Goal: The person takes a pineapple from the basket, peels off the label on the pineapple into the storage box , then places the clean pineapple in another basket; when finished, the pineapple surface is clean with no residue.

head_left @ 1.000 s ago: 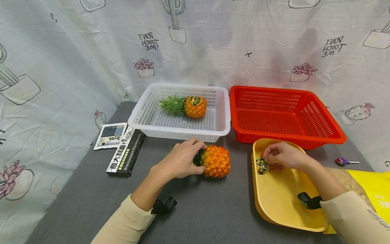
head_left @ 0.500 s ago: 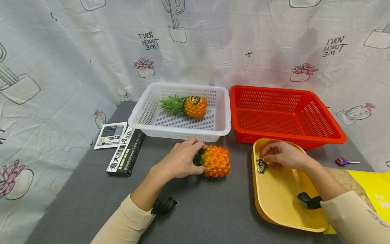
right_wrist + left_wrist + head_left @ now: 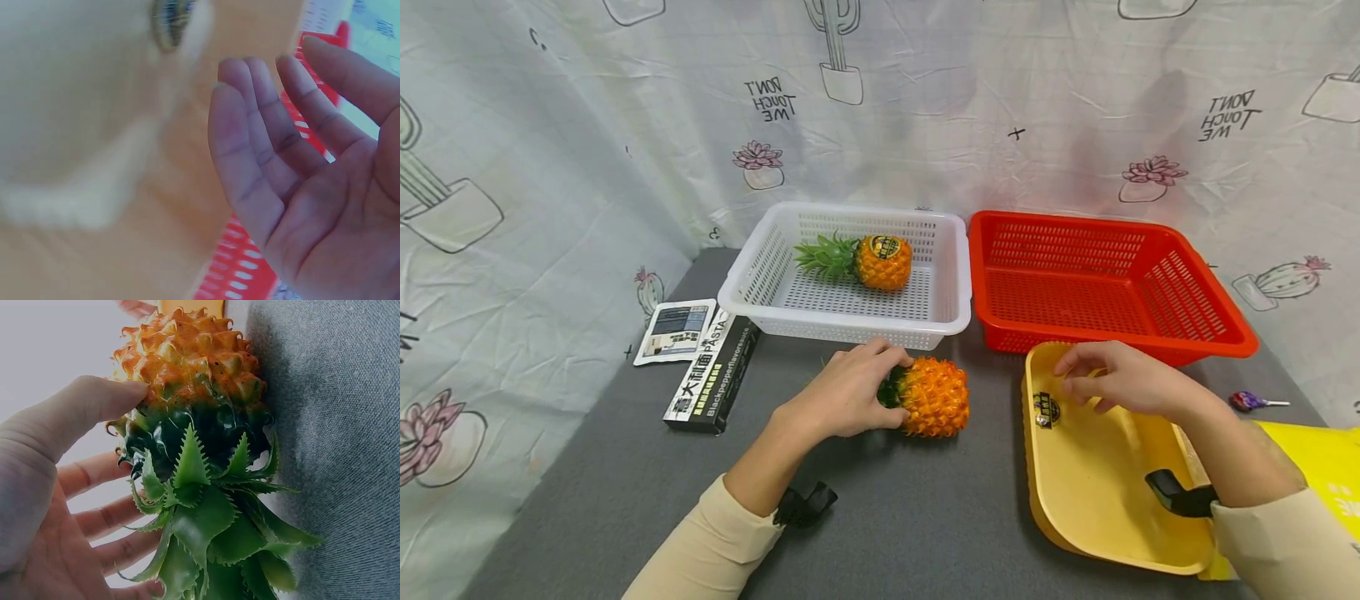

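An orange pineapple point(image 3: 936, 398) with a green crown lies on its side on the grey table. My left hand point(image 3: 850, 392) grips it near the crown; in the left wrist view the thumb point(image 3: 112, 400) presses its skin and the other fingers reach round behind. The crown is mostly hidden by the hand in the head view. Over the far end of a yellow tray point(image 3: 1097, 508) is my right hand point(image 3: 1123, 379), fingers loosely bent with nothing between them. A round black-and-gold label point(image 3: 1046, 410) lies in the tray by its left wall, just below those fingertips.
Behind stand a white basket point(image 3: 842, 321) holding another pineapple point(image 3: 883, 265) and a red basket point(image 3: 1060, 304). At left lie a pasta box point(image 3: 718, 375) and a white sachet point(image 3: 676, 332). A lollipop point(image 3: 1247, 402) and a yellow packet point(image 3: 1318, 458) are at right.
My right hand has let go of the label and lifted up and right, leaving it in the yellow tray. The left hand and its pineapple have stayed in place.
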